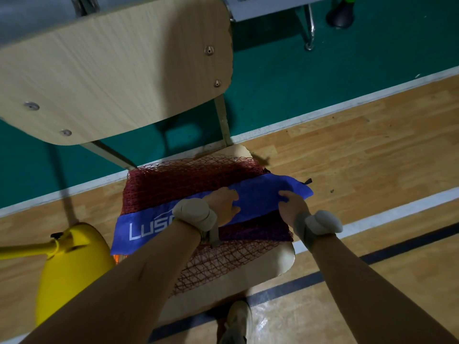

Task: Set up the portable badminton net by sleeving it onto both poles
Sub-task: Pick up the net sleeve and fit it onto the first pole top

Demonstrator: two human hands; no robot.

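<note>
The folded badminton net lies on a chair seat (285, 256): dark red mesh (178, 180) with a blue band (258, 194) printed in white letters across it. My left hand (223, 203) rests on the middle of the blue band with fingers spread. My right hand (290, 202) pinches the band near its right end. Both wrists carry beige strapped devices. A yellow pole (27, 250) runs in from the left edge to a yellow base (67, 274) standing on the floor left of the chair.
The chair's wooden backrest (111, 78) fills the upper left. The wooden court floor (372, 150) has white and dark lines, with green flooring (298, 78) beyond. A chrome leg (310, 28) and a dark cone base (340, 16) stand at the top right. My shoe (238, 324) shows below.
</note>
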